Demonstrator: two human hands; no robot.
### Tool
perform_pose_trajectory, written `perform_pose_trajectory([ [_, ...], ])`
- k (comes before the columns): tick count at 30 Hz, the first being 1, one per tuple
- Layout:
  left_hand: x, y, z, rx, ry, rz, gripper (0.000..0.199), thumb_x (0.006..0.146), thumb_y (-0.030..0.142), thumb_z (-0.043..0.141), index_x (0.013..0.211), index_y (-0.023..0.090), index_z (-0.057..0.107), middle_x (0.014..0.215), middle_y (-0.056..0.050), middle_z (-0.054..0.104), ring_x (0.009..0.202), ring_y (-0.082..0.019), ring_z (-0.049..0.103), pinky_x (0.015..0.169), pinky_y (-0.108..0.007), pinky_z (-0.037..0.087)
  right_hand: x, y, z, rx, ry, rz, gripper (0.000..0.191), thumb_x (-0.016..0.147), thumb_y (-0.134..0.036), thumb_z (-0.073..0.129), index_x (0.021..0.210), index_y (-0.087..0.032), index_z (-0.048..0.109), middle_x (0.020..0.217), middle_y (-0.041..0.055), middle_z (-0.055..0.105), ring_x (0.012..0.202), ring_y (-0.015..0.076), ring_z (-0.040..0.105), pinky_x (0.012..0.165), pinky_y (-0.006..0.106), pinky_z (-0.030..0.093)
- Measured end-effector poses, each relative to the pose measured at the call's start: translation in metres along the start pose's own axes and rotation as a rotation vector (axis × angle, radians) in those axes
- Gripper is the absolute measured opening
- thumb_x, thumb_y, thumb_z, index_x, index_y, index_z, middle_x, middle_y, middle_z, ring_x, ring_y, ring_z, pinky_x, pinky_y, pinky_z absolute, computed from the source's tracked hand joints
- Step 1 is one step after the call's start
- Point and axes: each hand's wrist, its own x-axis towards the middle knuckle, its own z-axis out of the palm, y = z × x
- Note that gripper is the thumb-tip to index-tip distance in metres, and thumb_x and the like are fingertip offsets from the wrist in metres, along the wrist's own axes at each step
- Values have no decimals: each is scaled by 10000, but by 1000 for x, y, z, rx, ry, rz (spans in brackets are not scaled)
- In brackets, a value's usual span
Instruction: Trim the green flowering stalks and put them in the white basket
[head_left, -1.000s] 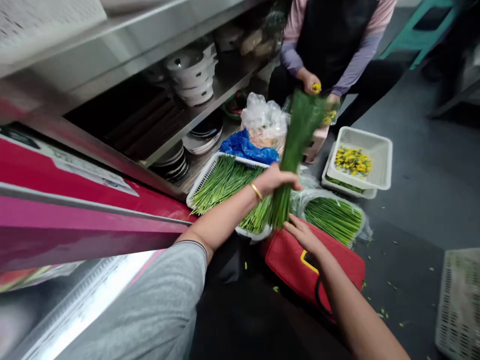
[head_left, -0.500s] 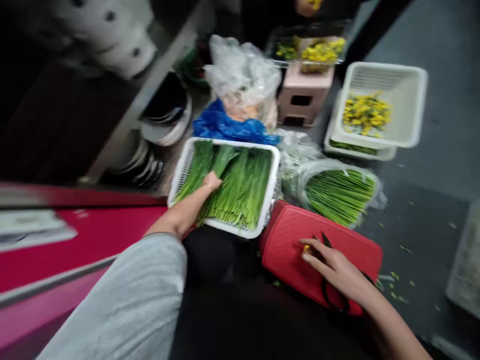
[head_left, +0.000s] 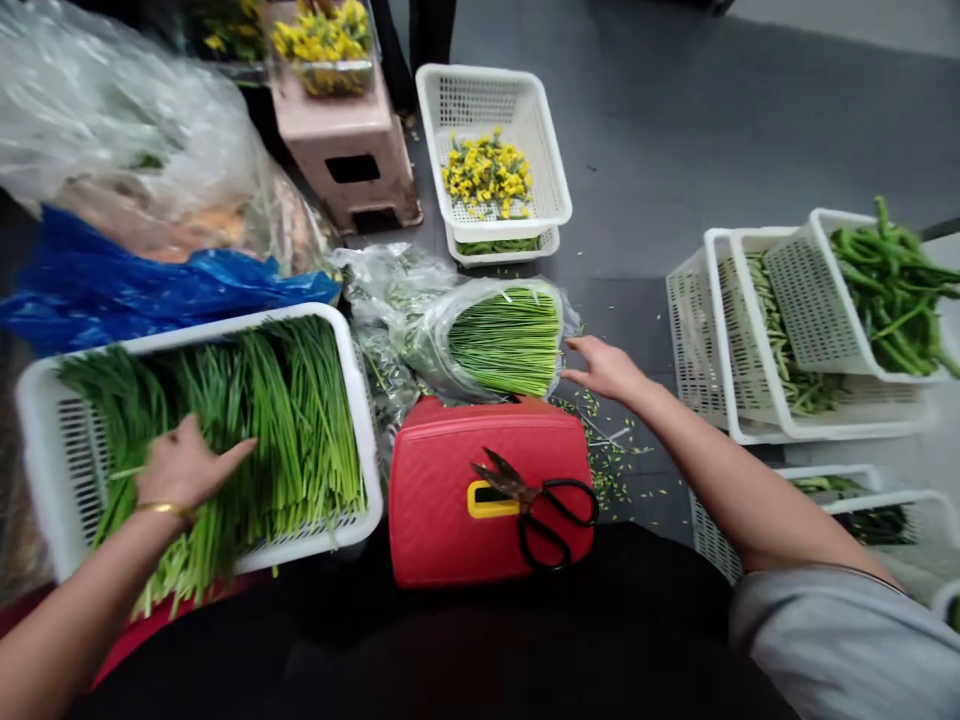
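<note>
On the left, a white basket (head_left: pixel 360 420) holds long garlic chives (head_left: pixel 277 420) lying side by side. My left hand (head_left: pixel 184 465) rests over these chives with its thumb stretched out and fingers apart; a few fingertips are hard to see among the leaves. A bundle of thin green stems (head_left: pixel 506 340) lies in a clear plastic bag, cut ends facing right. At those ends is my right hand (head_left: pixel 604 368), fingers extended and apart, holding nothing. Black-handled scissors (head_left: pixel 536 505) lie partly open on a red stool (head_left: pixel 442 470), across its yellow-edged slot.
Yellow flowers (head_left: pixel 487 175) fill part of a white basket ahead. A pink stool (head_left: pixel 337 150) bears a clear box of more flowers. Plastic bags (head_left: pixel 172 290) lie at left. Baskets of green peppers (head_left: pixel 889 290) and beans stand right. Green scraps (head_left: pixel 611 460) litter the floor.
The view has swung right, bringing the pepper baskets into sight. My left hand has loosened from the chives it gripped. My right hand has moved from above the scissors to the bagged stems.
</note>
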Motion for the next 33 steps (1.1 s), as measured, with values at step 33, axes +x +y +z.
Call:
perform_pose_trajectory([
  [33,23,295,12,450,-112,1205,272,865,212,454,840,172,722,972,-154,627,979,-278,547,762,-352,387,101,-12,146,-246,-207,-86,636,836,-121,438,1438,15,283,1293,301,474,1176,354,454,943,450,326],
])
